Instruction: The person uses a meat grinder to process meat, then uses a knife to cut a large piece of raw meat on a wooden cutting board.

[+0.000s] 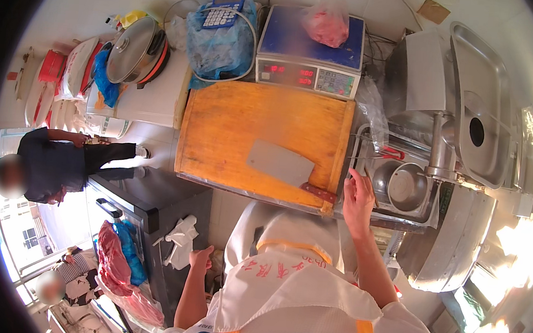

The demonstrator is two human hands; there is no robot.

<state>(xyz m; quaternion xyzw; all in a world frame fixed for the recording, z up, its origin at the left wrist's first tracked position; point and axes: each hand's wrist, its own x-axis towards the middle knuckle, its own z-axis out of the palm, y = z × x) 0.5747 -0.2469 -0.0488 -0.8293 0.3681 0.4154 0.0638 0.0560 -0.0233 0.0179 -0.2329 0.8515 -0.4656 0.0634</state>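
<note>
My right hand [358, 202] is raised beside the right edge of the wooden cutting board [219, 134]. Its fingers are partly bent and apart, with nothing visible in them. A cleaver [281, 162] lies flat on the board, its dark red handle pointing toward that hand. Low on the left, my left hand [201, 259] hangs next to a white plastic bag [182, 238] on the dark cabinet; a thumb sticks out, but most fingers are hidden. Behind the board, a clear bag of red meat [329, 27] rests on the digital scale [305, 74].
A metal tray with steel bowls [407, 186] and a steel machine [423, 79] stand right. A blue calculator [223, 11] lies on a blue bag, back left, near a lidded pan [133, 49]. Bagged meat [115, 258] sits by the cabinet [158, 195]. A person [54, 162] stands left.
</note>
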